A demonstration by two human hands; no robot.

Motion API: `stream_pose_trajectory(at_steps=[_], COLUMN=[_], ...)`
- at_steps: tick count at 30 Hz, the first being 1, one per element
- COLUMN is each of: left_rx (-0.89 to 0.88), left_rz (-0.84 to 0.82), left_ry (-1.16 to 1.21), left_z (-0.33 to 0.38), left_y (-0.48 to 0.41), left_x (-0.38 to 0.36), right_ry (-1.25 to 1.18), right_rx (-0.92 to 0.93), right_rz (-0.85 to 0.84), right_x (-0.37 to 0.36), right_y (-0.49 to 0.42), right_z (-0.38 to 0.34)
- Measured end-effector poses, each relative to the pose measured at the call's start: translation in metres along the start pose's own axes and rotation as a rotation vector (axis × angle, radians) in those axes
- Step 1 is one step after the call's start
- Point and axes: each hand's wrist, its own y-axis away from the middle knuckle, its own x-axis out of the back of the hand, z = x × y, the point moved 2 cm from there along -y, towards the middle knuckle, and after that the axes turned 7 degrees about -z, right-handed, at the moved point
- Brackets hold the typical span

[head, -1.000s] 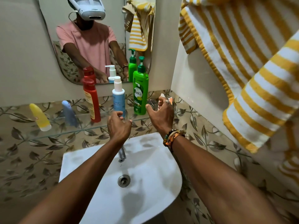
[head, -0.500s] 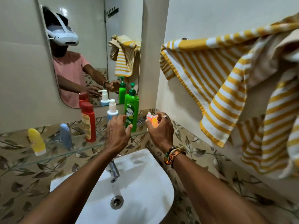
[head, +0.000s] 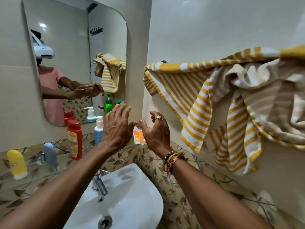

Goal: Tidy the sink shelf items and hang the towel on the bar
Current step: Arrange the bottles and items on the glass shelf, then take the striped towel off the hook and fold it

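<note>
A yellow-and-white striped towel (head: 194, 96) hangs bunched over the bar (head: 164, 61) on the right wall. On the glass shelf (head: 33, 178) stand a yellow bottle (head: 16, 164), a pale blue tube (head: 50, 156), a red bottle (head: 75, 139) and a white-and-blue pump bottle (head: 98, 131). A green pump bottle (head: 120, 102) is mostly hidden behind my left hand (head: 117, 129), which is raised with fingers spread. An orange sachet (head: 138, 136) stands in the shelf corner between my hands. My right hand (head: 156, 132) hovers just right of it, fingers apart.
A white sink (head: 137, 195) with a metal tap (head: 99, 184) sits below the shelf. A mirror (head: 74, 55) on the left wall reflects a person wearing a headset. The wall corner is close behind the sachet.
My right hand has let go of the orange sachet and opened. My left hand has lifted off the bottles and spread its fingers. The view has tilted up and right toward the towel.
</note>
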Motion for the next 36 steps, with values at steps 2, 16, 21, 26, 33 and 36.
stream_pose_trajectory(at_steps=[2, 16, 21, 26, 33, 36], left_rx=[-0.003, -0.056, -0.135, -0.2, -0.261, -0.314], left_rz=[0.019, 0.127, 0.126, 0.103, 0.057, 0.036], left_ry=[-0.002, 0.186, 0.268, 0.359, 0.547, 0.643], left_z=[0.006, 0.058, 0.063, 0.055, 0.079, 0.103], left_y=[-0.006, -0.026, -0.034, -0.043, -0.058, -0.067], left_x=[0.006, 0.019, 0.034, 0.044, 0.047, 0.054], right_ry=[-0.005, 0.02, 0.063, 0.107, 0.256, 0.349], right_rx=[0.015, 0.063, 0.032, 0.026, 0.016, 0.034], right_rz=[0.011, 0.091, 0.171, 0.26, 0.339, 0.393], right_x=[0.009, 0.064, 0.084, 0.097, 0.129, 0.153], right_y=[-0.005, 0.003, 0.001, 0.003, 0.0, -0.006], right_z=[-0.002, -0.022, -0.048, -0.073, -0.09, -0.094])
